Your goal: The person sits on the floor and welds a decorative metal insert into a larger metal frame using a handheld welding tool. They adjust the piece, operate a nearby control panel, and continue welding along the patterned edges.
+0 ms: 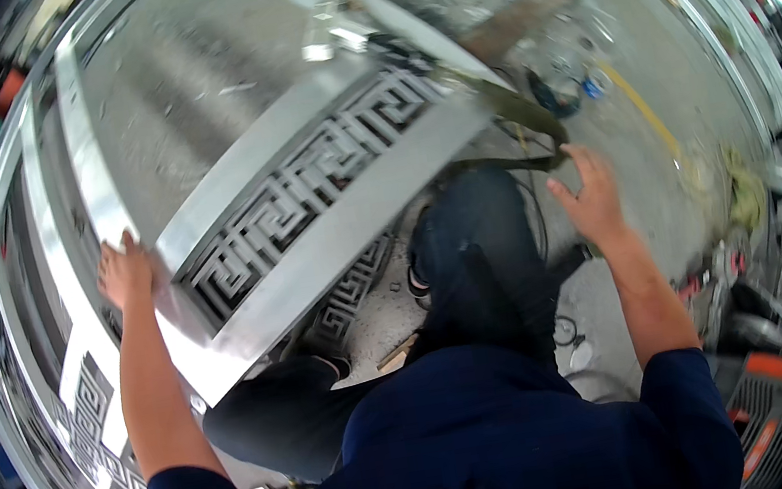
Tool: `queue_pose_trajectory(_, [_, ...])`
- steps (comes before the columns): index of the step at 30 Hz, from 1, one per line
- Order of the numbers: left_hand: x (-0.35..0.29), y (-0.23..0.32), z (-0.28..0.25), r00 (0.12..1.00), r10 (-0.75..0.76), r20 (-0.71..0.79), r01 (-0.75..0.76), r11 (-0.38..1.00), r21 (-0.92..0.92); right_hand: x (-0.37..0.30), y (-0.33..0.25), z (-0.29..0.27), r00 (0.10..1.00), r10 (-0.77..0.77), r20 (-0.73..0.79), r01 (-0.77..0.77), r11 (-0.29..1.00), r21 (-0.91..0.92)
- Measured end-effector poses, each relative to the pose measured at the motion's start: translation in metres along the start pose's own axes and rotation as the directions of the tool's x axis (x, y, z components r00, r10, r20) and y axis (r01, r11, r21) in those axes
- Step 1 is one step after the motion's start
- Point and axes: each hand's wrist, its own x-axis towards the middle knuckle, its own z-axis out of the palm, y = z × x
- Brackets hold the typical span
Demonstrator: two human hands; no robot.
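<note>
A large silvery metal frame (336,214) with a maze-like openwork panel (319,169) lies tilted in front of me. My left hand (126,274) rests on the frame's left bar near the panel's corner, fingers spread over the metal. On the other side, my right hand (595,199) is raised with thumb and fingers apart. Its fingertips are at the bend of a dark green strap (534,117), and I cannot tell whether they touch it. The strap runs from the frame's far right corner, where a blurred, dark fitting (398,51) sits.
More metal frames (44,225) stand along the left. A second patterned panel (352,291) is below the first, by my legs. Clutter and a yellow line (644,110) mark the floor to the right. An orange-and-grey crate-like object (775,410) is at lower right.
</note>
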Motion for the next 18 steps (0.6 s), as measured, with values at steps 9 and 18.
queue_pose_trajectory(9, [-0.155, 0.053, -0.097, 0.743, 0.54, -0.394, -0.668, 0.628, -0.399, -0.184, 0.067, 0.06, 0.72, 0.295, 0.628, -0.381, 0.925, 0.002])
queue_pose_trajectory(18, [-0.387, 0.105, -0.014, 0.249, 0.667, 0.703, -0.361, 0.737, -0.572, -0.088, -0.021, 0.032, 0.901, 0.427, 0.075, -0.354, 0.626, 0.695])
